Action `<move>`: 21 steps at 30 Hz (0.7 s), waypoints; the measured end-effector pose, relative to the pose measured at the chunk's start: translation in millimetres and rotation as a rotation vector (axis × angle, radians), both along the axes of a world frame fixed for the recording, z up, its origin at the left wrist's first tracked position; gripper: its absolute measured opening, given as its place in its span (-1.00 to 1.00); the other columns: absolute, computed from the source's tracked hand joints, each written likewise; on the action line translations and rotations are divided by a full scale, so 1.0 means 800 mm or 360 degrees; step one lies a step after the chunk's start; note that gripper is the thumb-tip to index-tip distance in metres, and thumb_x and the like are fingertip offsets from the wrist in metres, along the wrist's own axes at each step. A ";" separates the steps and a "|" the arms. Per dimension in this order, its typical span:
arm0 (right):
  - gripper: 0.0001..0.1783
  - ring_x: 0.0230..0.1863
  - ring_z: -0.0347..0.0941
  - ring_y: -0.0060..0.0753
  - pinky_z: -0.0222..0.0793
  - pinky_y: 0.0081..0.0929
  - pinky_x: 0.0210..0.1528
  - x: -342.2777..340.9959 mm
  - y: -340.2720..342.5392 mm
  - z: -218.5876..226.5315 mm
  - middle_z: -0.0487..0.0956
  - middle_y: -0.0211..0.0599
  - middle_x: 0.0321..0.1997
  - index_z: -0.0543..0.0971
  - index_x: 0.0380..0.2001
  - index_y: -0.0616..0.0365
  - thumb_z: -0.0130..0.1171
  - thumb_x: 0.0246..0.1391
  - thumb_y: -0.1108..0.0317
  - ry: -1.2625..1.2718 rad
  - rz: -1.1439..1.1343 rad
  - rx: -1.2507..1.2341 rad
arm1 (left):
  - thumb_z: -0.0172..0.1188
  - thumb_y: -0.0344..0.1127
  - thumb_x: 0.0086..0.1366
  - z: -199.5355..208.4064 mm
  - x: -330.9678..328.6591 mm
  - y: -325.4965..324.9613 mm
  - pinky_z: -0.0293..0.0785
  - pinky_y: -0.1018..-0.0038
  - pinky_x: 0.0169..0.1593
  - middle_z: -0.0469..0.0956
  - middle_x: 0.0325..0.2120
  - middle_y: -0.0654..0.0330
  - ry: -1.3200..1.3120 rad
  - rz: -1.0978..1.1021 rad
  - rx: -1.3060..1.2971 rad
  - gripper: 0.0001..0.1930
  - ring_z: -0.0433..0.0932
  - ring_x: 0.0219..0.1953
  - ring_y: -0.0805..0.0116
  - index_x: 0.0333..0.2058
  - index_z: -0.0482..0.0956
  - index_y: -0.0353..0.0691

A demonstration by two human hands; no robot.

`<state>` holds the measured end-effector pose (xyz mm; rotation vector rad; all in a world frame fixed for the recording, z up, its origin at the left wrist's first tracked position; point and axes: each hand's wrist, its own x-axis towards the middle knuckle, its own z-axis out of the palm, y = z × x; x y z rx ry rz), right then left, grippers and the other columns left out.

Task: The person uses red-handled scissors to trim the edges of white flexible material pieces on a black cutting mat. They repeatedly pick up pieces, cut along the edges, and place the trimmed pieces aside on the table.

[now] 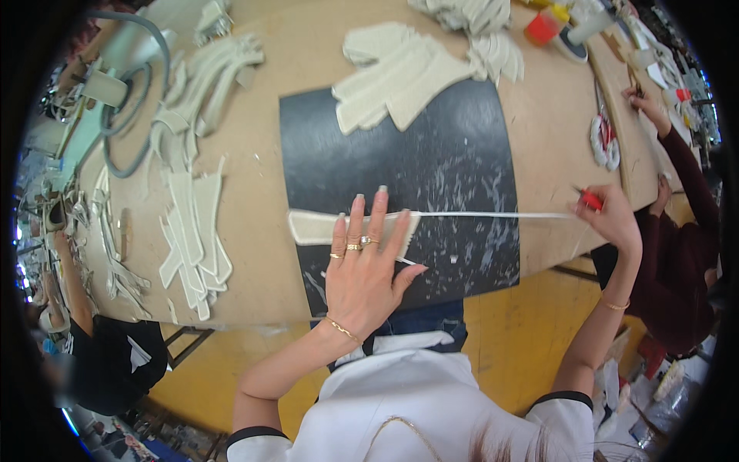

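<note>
My left hand [368, 262] lies flat with its fingers spread, pressing a long cream piece [309, 229] of material onto a black mat [469, 169]. The piece shows a serrated edge near my fingertips. From its upper right edge a narrow white strip [493, 215] runs taut to the right. My right hand [613, 223] is closed at the strip's far end, beyond the mat, around a small red-handled tool [591, 199] with a dark tip. Its exact kind is too small to tell. A short white end [408, 262] sticks out beside my left thumb.
More cream pieces [400, 77] are piled on the mat's far part, with others [196, 239] stacked at left. White-and-red handled scissors [605, 142] lie at right. A red-and-yellow container [546, 25] stands far right, a grey hose [146, 100] far left. Co-workers' arms [654, 115] reach in at both sides.
</note>
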<state>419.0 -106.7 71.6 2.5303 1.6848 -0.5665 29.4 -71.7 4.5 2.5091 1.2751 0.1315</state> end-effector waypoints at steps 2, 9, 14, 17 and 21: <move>-0.54 -0.43 0.47 -0.16 0.33 -0.25 -0.35 0.031 0.056 0.012 0.48 -0.07 -0.54 0.57 -0.48 0.29 0.37 -0.02 0.02 -0.0147 0.0093 0.0217 | 0.05 0.15 0.33 -0.007 -0.001 0.024 -0.11 -0.01 0.42 0.04 0.40 -0.07 -0.0041 0.0152 0.0178 -0.32 -0.02 0.42 -0.20 0.33 0.28 -0.02; -0.58 -0.36 0.55 -0.05 0.45 -0.13 -0.31 -0.029 0.198 -0.020 0.49 -0.11 -0.20 0.53 -0.10 0.14 0.21 0.16 0.02 -0.0631 0.0228 0.1123 | 0.06 0.08 0.36 -0.025 -0.006 0.053 -0.07 0.02 0.42 0.07 0.37 -0.18 -0.0096 0.0388 0.0118 -0.35 0.06 0.39 -0.18 0.33 0.27 -0.09; -0.66 -0.35 0.53 -0.03 0.45 -0.09 -0.31 -0.174 0.117 -0.046 0.46 -0.12 -0.12 0.51 0.01 0.11 0.11 0.24 0.19 -0.0173 0.0265 0.1002 | 0.15 0.01 0.31 -0.019 -0.012 0.013 0.17 0.15 0.15 0.10 0.37 -0.13 -0.0028 0.0479 0.0304 -0.39 0.24 0.26 -0.07 0.30 0.34 -0.01; -0.63 -0.36 0.48 -0.27 0.28 -0.34 -0.36 -0.251 0.060 -0.059 0.49 -0.30 -0.20 0.57 -0.02 0.09 0.25 0.10 0.23 -0.0132 0.0485 0.1015 | 0.17 0.00 0.29 -0.022 -0.013 0.006 0.16 0.21 0.08 0.11 0.37 -0.10 -0.0057 0.0504 0.0267 -0.40 0.27 0.15 0.01 0.27 0.37 0.00; -0.66 -0.35 0.49 -0.43 0.26 -0.42 -0.38 -0.305 0.048 -0.083 0.49 -0.40 -0.22 0.61 -0.05 0.11 0.26 0.10 0.26 -0.0158 0.0483 0.1118 | 0.19 -0.01 0.27 -0.026 -0.014 0.009 0.12 0.21 0.07 0.11 0.37 -0.09 -0.0151 0.0483 0.0314 -0.42 0.24 0.10 0.05 0.25 0.41 0.02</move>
